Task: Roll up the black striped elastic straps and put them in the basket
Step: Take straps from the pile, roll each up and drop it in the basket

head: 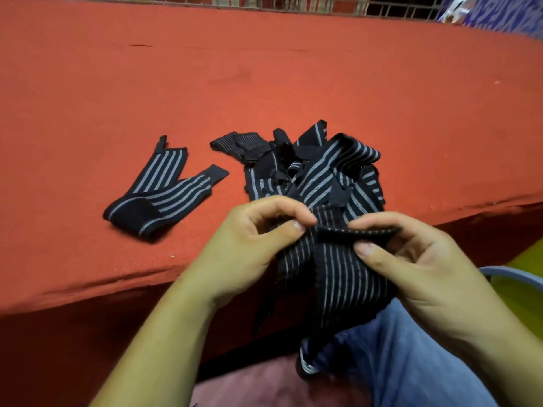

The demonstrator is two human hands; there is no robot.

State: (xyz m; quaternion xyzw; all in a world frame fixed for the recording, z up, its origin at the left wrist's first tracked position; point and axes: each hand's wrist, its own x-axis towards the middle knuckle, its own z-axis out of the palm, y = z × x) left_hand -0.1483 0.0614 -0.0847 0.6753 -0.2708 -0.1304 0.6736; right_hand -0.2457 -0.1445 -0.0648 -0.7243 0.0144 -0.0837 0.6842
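Red cloth covers the tabletop (264, 69), which runs from the near edge to a metal grille (293, 1) at the far side. The person sits close against that near edge, and one strap (332, 268) is held up just in front of it, over the lap. The left hand (252, 230) pinches the strap's left edge between thumb and forefinger. The right hand (411, 254) pinches the folded-over top end between its thumb and curled fingers. Holding both sides this way seems meant to keep the first fold flat and tight, so the roll starts straight. The long tail hangs down between the knees over the jeans (411, 362), free to feed upward as the roll grows.

Just beyond the hands, a tangled pile (317, 171) of the same striped straps lies on the cloth, waiting its turn. A single loose strap (158, 189) lies flat to the left, well apart from the pile.

At the right edge a blue rim (517, 274) with yellow-green inside shows low beside the right wrist. It may be the basket, but too little is visible to tell. Nothing blocks the hands, though the hanging tail could snag on the tabletop's edge.
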